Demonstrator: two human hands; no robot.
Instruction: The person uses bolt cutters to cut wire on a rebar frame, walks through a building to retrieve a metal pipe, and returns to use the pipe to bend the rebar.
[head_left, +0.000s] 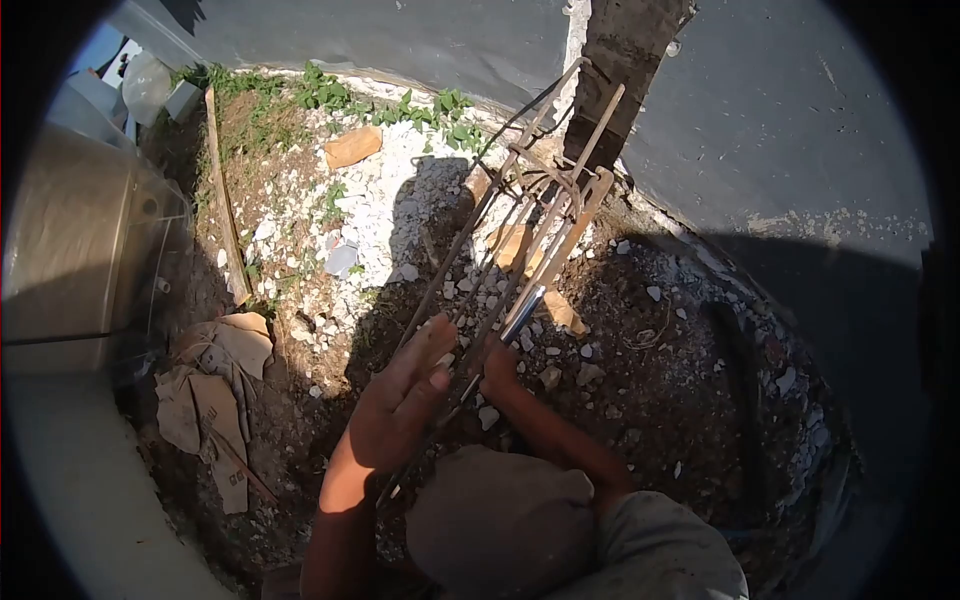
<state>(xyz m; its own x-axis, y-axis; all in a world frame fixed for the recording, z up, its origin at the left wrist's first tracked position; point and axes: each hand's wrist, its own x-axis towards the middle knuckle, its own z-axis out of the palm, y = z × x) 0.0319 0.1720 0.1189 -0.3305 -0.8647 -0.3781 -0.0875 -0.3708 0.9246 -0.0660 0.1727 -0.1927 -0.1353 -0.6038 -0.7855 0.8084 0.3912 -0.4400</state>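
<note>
A big grey wall (790,140) stands well past the right hand (497,368). Brown dirt (640,400) lies under both hands. A long frame of thin metal rods (456,257) leans just beside the left hand (395,388) and stretches far past the fingertips. A long bar, shiny in one part (522,313), runs along the rods, and the right hand is curled around it. The left hand is spread flat, with its thumb a bit apart; I can't tell if it touches the rods. Torn brown paper (215,400) lies left of the left hand. Past that hand sits a tan lump (353,147), near lots of little white stones (385,235).
</note>
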